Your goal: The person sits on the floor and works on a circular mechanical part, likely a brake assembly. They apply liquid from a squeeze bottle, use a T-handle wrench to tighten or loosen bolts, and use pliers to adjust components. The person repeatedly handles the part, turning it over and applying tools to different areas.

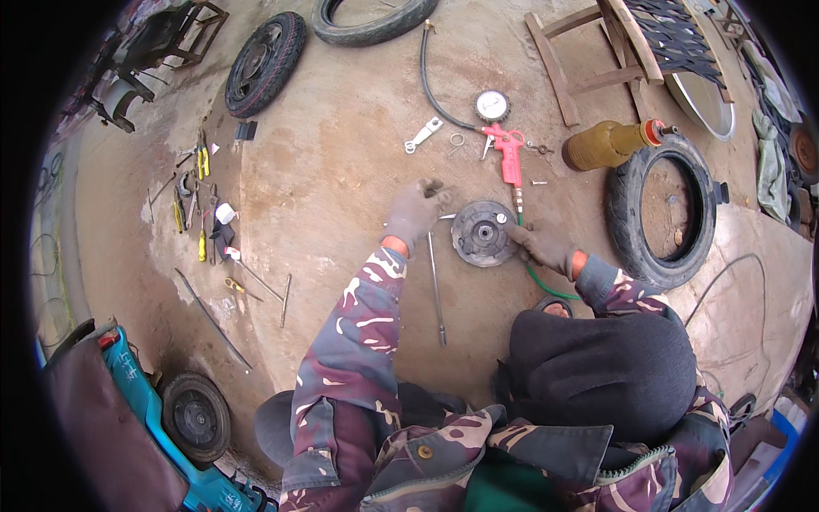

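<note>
My left hand (pixel 418 208), in a grey glove, is raised left of a round dark metal hub plate (pixel 473 239), fingers curled over something I cannot make out. My gloved right hand (pixel 543 244) grips the plate's right edge, near a small silver piece (pixel 502 218). A long T-handled wrench (pixel 437 290) lies below my left hand. A pink inflator gun (pixel 508 158) with a round gauge (pixel 492 106) and green hose lies above the plate. A silver part (pixel 424 134), a metal ring (pixel 456 141) and a small bolt (pixel 539 182) lie nearby.
Loose tools (pixel 203 158) lie at left. Around lie a tyred wheel (pixel 286 60), tyres (pixel 627 226), a yellow jug (pixel 597 147), a wooden frame (pixel 601 84) and a metal basin (pixel 712 115). A teal vehicle (pixel 128 367) and another wheel (pixel 194 418) are at lower left.
</note>
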Action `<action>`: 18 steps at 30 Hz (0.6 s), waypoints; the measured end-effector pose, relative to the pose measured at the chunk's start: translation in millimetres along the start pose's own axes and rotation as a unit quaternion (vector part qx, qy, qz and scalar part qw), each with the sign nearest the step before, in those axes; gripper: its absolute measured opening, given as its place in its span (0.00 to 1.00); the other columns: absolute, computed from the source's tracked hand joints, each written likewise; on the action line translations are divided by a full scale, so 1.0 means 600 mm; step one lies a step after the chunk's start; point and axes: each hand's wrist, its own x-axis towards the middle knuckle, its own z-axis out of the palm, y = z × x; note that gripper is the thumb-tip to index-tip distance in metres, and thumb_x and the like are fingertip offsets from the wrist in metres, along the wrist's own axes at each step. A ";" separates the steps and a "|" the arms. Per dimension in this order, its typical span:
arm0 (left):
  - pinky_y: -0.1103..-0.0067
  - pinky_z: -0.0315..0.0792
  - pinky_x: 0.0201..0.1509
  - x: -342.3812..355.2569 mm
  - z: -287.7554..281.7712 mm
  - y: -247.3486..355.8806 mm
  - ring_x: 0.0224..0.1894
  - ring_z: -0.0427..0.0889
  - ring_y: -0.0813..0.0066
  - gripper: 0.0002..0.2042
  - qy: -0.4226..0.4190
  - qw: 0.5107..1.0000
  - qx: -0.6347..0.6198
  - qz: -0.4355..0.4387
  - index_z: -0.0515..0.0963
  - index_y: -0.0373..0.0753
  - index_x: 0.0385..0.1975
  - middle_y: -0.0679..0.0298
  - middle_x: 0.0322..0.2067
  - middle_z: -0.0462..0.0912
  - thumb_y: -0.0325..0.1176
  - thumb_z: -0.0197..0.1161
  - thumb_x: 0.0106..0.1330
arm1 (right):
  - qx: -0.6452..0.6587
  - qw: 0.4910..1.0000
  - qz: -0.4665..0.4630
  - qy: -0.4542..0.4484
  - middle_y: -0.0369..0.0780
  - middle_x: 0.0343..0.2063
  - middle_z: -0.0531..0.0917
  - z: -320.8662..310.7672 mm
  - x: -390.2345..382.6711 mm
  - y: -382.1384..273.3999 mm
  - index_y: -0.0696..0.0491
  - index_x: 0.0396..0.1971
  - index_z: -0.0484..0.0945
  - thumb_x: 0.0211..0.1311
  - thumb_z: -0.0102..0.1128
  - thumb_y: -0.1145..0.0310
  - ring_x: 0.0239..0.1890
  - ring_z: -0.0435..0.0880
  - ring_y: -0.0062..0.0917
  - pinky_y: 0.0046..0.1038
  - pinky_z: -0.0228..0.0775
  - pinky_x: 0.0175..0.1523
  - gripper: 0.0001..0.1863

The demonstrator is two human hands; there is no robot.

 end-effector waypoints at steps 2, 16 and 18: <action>0.69 0.83 0.54 0.025 -0.024 0.007 0.51 0.91 0.62 0.29 0.089 0.996 0.003 -0.006 0.82 0.30 0.61 0.48 0.49 0.91 0.47 0.75 0.70 | -0.061 0.997 -0.042 0.006 0.36 0.17 0.80 -0.009 -0.015 0.004 0.55 0.25 0.86 0.74 0.61 0.37 0.21 0.78 0.24 0.32 0.68 0.31 0.33; 0.66 0.82 0.49 0.014 -0.103 0.099 0.43 0.90 0.52 0.09 0.055 0.958 0.242 0.146 0.88 0.41 0.45 0.52 0.38 0.91 0.35 0.71 0.68 | -0.144 0.869 -0.407 0.242 0.49 0.37 0.88 -0.006 -0.034 -0.174 0.57 0.49 0.85 0.73 0.64 0.58 0.38 0.91 0.39 0.39 0.80 0.43 0.17; 0.66 0.82 0.48 -0.046 -0.141 0.155 0.41 0.89 0.52 0.09 0.006 0.940 0.271 0.206 0.87 0.40 0.44 0.52 0.37 0.90 0.34 0.70 0.67 | -0.178 0.801 -0.476 0.316 0.50 0.41 0.89 0.018 -0.002 -0.224 0.56 0.51 0.85 0.75 0.63 0.56 0.41 0.91 0.43 0.42 0.81 0.46 0.19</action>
